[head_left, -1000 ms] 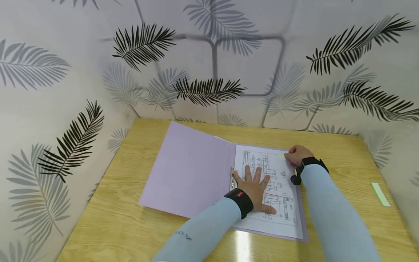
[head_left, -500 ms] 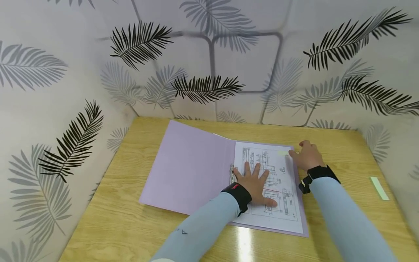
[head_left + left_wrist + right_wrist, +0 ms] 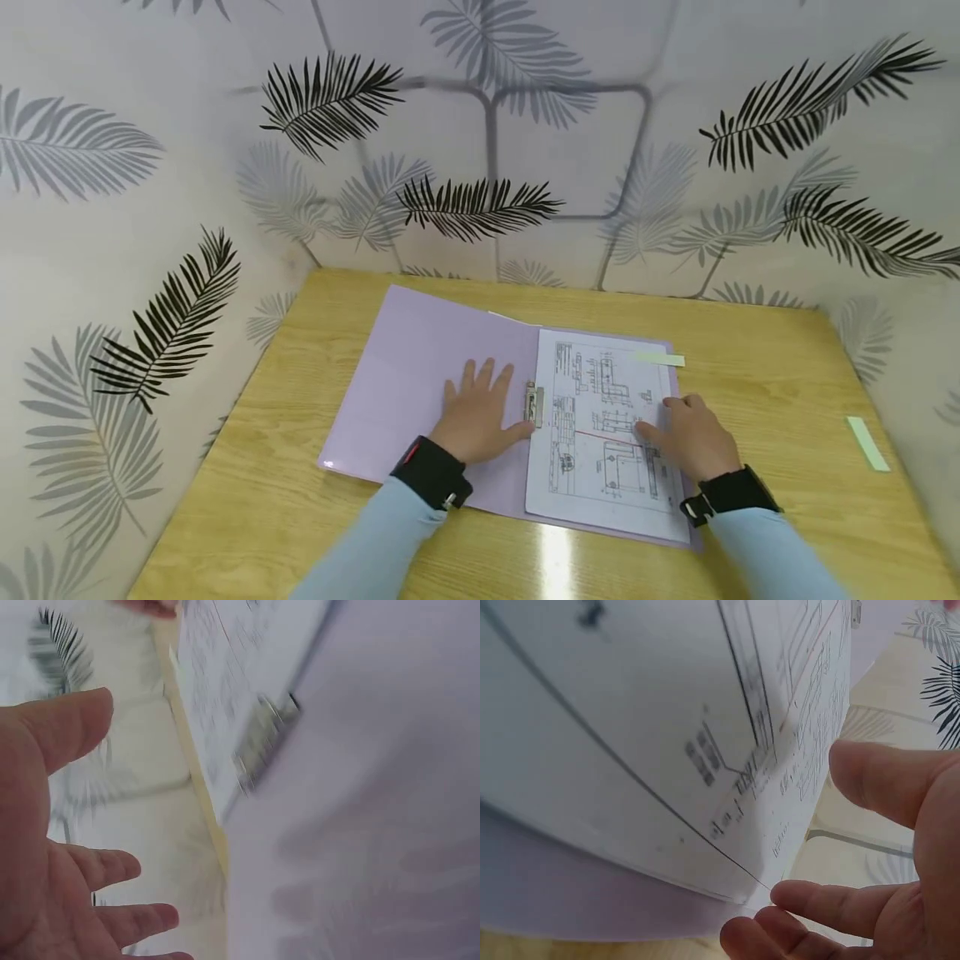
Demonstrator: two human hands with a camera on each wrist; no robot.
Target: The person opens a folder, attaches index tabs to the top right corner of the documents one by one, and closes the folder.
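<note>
Wooden tabletop [image 3: 255,500] bears a folder [image 3: 420,367] beneath the left hand [image 3: 476,421].

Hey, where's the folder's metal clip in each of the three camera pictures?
Head: the metal clip is right of and below centre, on the left edge of the printed sheet.
Left wrist: the metal clip, blurred, is above and slightly right of centre.
Right wrist: what looks like the metal clip is small, at the top edge, right of centre.
Shared landmark: the printed sheet.
</note>
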